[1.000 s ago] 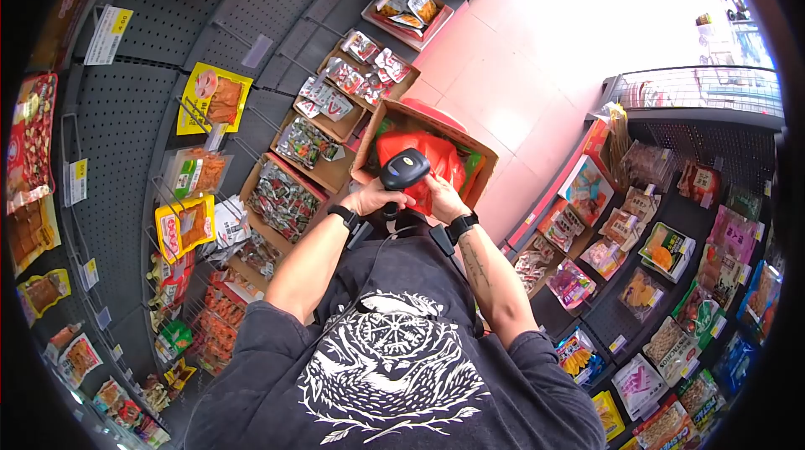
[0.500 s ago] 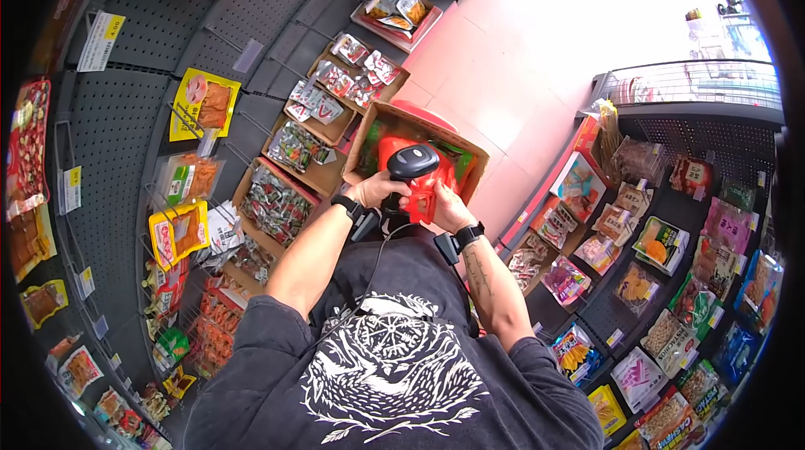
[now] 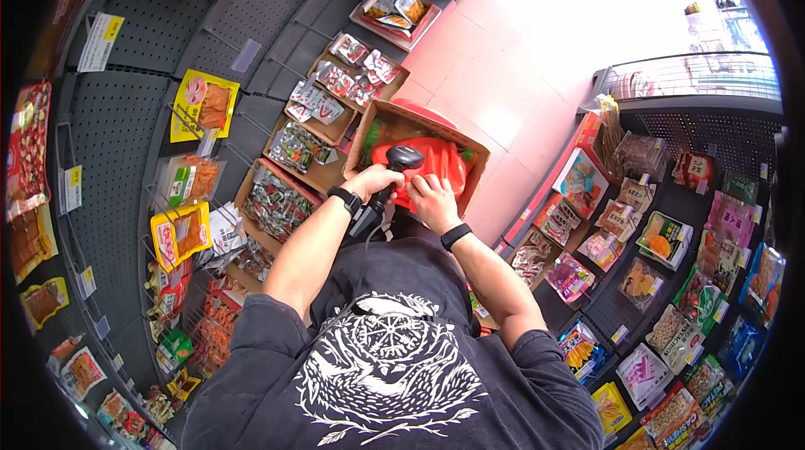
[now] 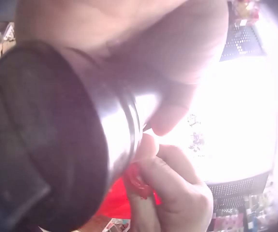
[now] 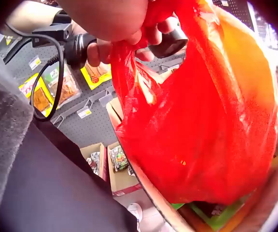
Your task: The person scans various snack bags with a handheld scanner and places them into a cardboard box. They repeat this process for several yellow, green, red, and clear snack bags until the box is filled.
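Note:
My left hand (image 3: 375, 182) grips a black handheld barcode scanner (image 3: 404, 157) by its handle, with its rounded head pointing up. In the left wrist view the butt of the scanner (image 4: 37, 145) fills the near left. Right beside it, my right hand (image 3: 436, 202) pinches the gathered top of a red plastic bag (image 5: 202, 121). Fingers of the left hand lie close to that gathered plastic. The bag hangs full inside an open cardboard box (image 3: 481, 166), and its contents are hidden. Green and orange packs (image 5: 219, 217) show under it.
Peg shelves with hanging snack packs (image 3: 180, 232) rise on the left. Open cartons of small sachets (image 3: 281, 202) stand along their foot. Another shelf of bagged snacks (image 3: 667, 244) is on the right. Pink floor tiles (image 3: 503, 72) stretch ahead, and a cable (image 5: 59, 79) loops below the scanner.
The right hand has left the scanner, taken hold of the red bag's top and turned palm down. The scanner has tilted and stays in the left hand.

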Demonstrator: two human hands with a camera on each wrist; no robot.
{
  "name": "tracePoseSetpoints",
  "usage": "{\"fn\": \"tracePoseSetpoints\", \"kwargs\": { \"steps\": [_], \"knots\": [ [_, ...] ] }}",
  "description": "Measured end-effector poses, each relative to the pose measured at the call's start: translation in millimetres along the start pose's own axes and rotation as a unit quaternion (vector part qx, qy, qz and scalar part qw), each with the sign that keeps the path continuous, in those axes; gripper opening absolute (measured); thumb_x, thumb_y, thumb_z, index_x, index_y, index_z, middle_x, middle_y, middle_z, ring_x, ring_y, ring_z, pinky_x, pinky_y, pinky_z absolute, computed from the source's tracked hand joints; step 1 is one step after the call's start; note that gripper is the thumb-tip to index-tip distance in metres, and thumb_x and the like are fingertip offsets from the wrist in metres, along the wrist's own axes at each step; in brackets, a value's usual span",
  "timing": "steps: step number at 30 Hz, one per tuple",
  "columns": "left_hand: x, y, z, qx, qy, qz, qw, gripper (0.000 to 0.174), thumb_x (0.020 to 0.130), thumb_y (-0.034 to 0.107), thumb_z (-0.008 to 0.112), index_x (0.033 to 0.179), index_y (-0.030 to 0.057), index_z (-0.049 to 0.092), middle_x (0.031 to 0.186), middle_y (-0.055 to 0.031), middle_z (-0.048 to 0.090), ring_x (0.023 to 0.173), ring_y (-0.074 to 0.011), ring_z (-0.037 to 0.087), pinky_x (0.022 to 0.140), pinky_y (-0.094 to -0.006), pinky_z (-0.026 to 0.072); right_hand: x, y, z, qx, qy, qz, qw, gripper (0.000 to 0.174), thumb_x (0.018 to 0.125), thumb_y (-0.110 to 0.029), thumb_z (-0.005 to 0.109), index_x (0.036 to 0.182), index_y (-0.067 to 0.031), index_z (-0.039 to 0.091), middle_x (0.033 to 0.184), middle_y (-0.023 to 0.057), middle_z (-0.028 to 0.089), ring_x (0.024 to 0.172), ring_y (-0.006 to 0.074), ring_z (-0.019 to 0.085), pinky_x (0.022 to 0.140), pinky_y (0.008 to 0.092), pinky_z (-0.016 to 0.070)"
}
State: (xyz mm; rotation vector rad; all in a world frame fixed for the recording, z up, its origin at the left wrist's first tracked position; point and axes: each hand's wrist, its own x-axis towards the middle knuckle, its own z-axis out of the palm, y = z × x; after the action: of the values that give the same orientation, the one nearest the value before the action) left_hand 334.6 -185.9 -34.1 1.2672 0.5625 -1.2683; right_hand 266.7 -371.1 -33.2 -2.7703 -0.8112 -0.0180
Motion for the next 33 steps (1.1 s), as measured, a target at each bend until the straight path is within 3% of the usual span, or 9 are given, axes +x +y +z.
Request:
{"fn": "tracePoseSetpoints", "kwargs": {
  "steps": [4, 5, 10, 12, 15, 21, 26, 31, 33],
  "knots": [
    [0.3, -6.6, -7.3, -0.066, -0.054, -0.043, 0.995, 0.012, 0.077, 0.016, 0.064, 0.081, 0.0059, 0.060, 0.062, -0.0051, 0.059, 0.051, -0.0151, 0.058, 0.047, -0.0295, 0.0489, -5.2, -9.3, 0.3, -0.015, 0.059, 0.001, 0.998, 0.027, 0.073, -0.021, 0.057, 0.098, -0.0136, 0.063, 0.106, 0.0001, 0.053, 0.104, 0.0192, 0.050, 0.084, 0.0376, 0.0408],
    [-2.9, -8.2, -6.9, -0.134, -0.069, -0.066, 0.986, 0.012, 0.078, 0.015, 0.065, 0.083, 0.0049, 0.061, 0.063, -0.0059, 0.061, 0.052, -0.0147, 0.060, 0.046, -0.0290, 0.0500, -6.5, -6.7, 0.7, -0.016, 0.058, 0.000, 0.998, 0.027, 0.073, -0.021, 0.057, 0.098, -0.0136, 0.063, 0.106, 0.0001, 0.053, 0.104, 0.0192, 0.050, 0.084, 0.0376, 0.0408],
    [-2.1, -24.9, -2.9, -0.162, -0.087, -0.097, 0.978, 0.016, 0.080, 0.020, 0.070, 0.088, 0.0081, 0.062, 0.068, -0.0062, 0.064, 0.055, -0.0151, 0.062, 0.047, -0.0276, 0.0504, -11.7, 7.8, 0.9, 0.054, 0.086, -0.083, 0.991, 0.025, 0.073, -0.024, 0.060, 0.097, -0.0185, 0.066, 0.105, -0.0019, 0.054, 0.098, 0.0188, 0.052, 0.083, 0.0385, 0.0418],
    [-4.6, -24.4, 0.1, -0.124, -0.071, -0.071, 0.987, 0.017, 0.080, 0.019, 0.070, 0.089, 0.0082, 0.062, 0.071, -0.0066, 0.065, 0.058, -0.0155, 0.063, 0.049, -0.0274, 0.0511, -10.2, 7.5, -0.8, 0.086, 0.101, -0.072, 0.989, 0.025, 0.073, -0.025, 0.061, 0.097, -0.0199, 0.067, 0.102, -0.0017, 0.055, 0.098, 0.0185, 0.053, 0.082, 0.0387, 0.0423],
    [-0.6, -27.5, -6.3, -0.216, -0.085, -0.068, 0.970, 0.014, 0.080, 0.015, 0.067, 0.090, 0.0068, 0.062, 0.072, -0.0072, 0.065, 0.064, -0.0168, 0.066, 0.053, -0.0272, 0.0525, -10.9, 8.0, -7.8, 0.068, 0.098, -0.034, 0.992, 0.026, 0.073, -0.024, 0.061, 0.099, -0.0198, 0.066, 0.103, -0.0015, 0.055, 0.097, 0.0184, 0.053, 0.082, 0.0389, 0.0424],
    [-9.6, -35.6, 12.1, -0.079, 0.010, 0.070, 0.994, 0.007, 0.075, 0.009, 0.060, 0.081, 0.0053, 0.060, 0.064, -0.0031, 0.058, 0.051, -0.0123, 0.056, 0.047, -0.0270, 0.0476, -13.8, 9.1, 4.1, 0.122, 0.092, -0.066, 0.986, 0.025, 0.073, -0.022, 0.061, 0.098, -0.0177, 0.063, 0.101, -0.0009, 0.057, 0.093, 0.0179, 0.055, 0.078, 0.0340, 0.0428],
    [-10.3, -41.2, 23.2, -0.108, 0.031, 0.123, 0.986, 0.004, 0.076, 0.009, 0.060, 0.077, 0.0051, 0.061, 0.062, -0.0024, 0.059, 0.050, -0.0116, 0.055, 0.047, -0.0252, 0.0456, -18.7, 8.6, 9.8, 0.164, 0.120, -0.037, 0.979, 0.025, 0.071, -0.017, 0.065, 0.095, -0.0150, 0.063, 0.096, -0.0011, 0.063, 0.078, 0.0142, 0.061, 0.073, 0.0309, 0.0452],
    [-14.0, -42.3, 19.2, -0.131, 0.018, 0.072, 0.989, 0.006, 0.077, 0.012, 0.061, 0.077, 0.0060, 0.062, 0.064, -0.0029, 0.060, 0.053, -0.0121, 0.055, 0.051, -0.0256, 0.0451, -15.7, 7.1, 1.7, 0.182, 0.106, -0.046, 0.977, 0.022, 0.070, -0.015, 0.066, 0.092, -0.0130, 0.066, 0.090, 0.0004, 0.064, 0.076, 0.0162, 0.061, 0.068, 0.0310, 0.0468],
    [-17.8, -40.4, 14.2, -0.143, 0.013, 0.037, 0.989, 0.007, 0.077, 0.013, 0.063, 0.079, 0.0060, 0.062, 0.066, -0.0039, 0.061, 0.055, -0.0126, 0.057, 0.051, -0.0252, 0.0460, -18.9, 9.7, 10.5, 0.164, 0.093, -0.049, 0.981, 0.023, 0.072, -0.017, 0.059, 0.094, -0.0131, 0.064, 0.091, 0.0010, 0.060, 0.081, 0.0180, 0.057, 0.071, 0.0317, 0.0460]
  ]
}}
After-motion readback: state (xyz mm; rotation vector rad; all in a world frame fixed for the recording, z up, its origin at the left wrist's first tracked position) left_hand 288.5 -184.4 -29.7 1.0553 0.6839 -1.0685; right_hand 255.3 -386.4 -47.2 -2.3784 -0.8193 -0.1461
